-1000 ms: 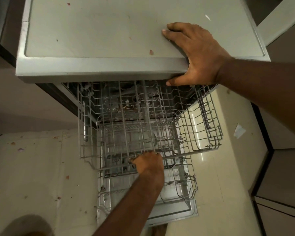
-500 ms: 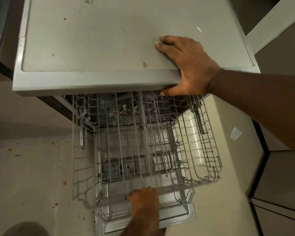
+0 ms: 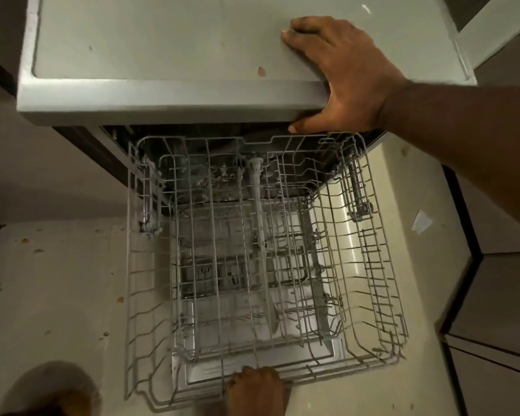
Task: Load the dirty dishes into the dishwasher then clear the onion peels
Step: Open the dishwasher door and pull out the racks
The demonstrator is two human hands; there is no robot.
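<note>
Upper wire rack [image 3: 261,265] extended from the dishwasher; left hand [image 3: 254,387], at 6 o'clock, grips its front rim. Right hand [image 3: 347,78], at 1 o'clock, fingers spread, clasps the desk [image 3: 162,55] edge.

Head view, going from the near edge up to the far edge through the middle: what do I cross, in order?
Left hand gripping the rack's front rim → upper wire rack pulled out, no dishes in it → countertop's front edge → right hand gripping that edge → countertop surface.
</note>
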